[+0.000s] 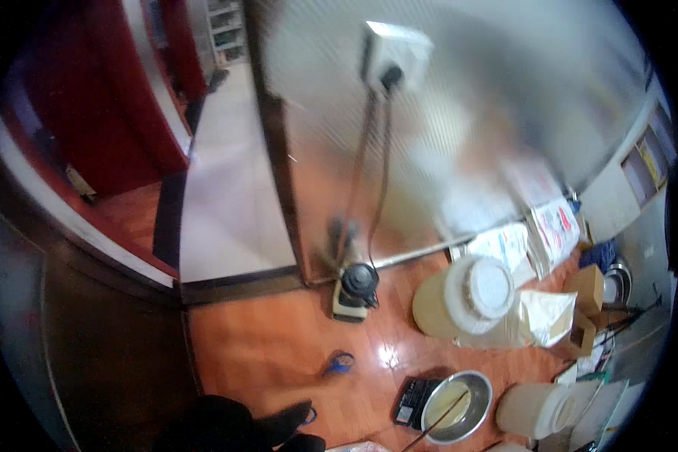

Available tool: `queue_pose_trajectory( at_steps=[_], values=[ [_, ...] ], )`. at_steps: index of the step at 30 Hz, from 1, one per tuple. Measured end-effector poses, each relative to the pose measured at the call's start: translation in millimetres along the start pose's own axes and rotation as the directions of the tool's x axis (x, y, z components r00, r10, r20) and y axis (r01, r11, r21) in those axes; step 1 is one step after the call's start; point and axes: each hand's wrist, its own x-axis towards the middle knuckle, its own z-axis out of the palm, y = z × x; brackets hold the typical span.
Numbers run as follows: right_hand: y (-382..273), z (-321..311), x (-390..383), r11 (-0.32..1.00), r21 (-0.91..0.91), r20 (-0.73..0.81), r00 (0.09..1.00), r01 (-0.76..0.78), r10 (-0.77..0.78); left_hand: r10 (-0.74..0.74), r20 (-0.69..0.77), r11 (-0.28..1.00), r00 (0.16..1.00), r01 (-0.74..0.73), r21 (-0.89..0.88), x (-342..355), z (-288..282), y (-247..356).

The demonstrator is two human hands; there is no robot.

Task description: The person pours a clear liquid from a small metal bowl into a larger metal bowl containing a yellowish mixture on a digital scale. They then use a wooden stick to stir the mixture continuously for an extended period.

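Observation:
Neither of my hands shows in the head view. Dark clothing [211,426] of mine comes in at the lower edge, with a bit of blue beside it that looks like footwear. Further forward on the orange floor lies a small blue thing [340,364], possibly a slipper; blur hides its details. To the right, a steel bowl [481,418] holds something pale yellow, and a thin brown stick [448,410] leans in it. A black device with a panel [405,413] sits against the bowl's left side.
A black-topped appliance [359,282] stands by the ribbed translucent partition [324,173], below a white socket box [399,56] with hanging cords. Large lidded plastic tubs [433,301], white sacks [556,230] and cardboard boxes [586,290] crowd the right. A doorway with a pale floor [233,188] opens at left.

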Motion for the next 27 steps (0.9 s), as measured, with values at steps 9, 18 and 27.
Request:
queue_pose_trajectory(
  at_steps=[9,18,27],
  values=[
    [-97.5,246.9,-79.7,0.963,-0.248,0.129,0.989,0.108,-0.078,-0.424,-0.337,0.856,0.841,0.494,0.155,-104.9,-450.1,-20.1],
    [-151.6,668.3,-137.9,0.964,-0.256,0.366,0.93,0.076,0.024,-0.427,-0.042,0.256,0.904,0.076,-0.964,-104.7,-603.9,-112.0],
    [-238.6,1007.5,-180.2,0.681,-0.465,0.749,0.661,0.566,-0.038,-0.443,-0.365,0.414,0.819,-0.174,-0.893,2.9,-844.5,53.7]
  ],
)
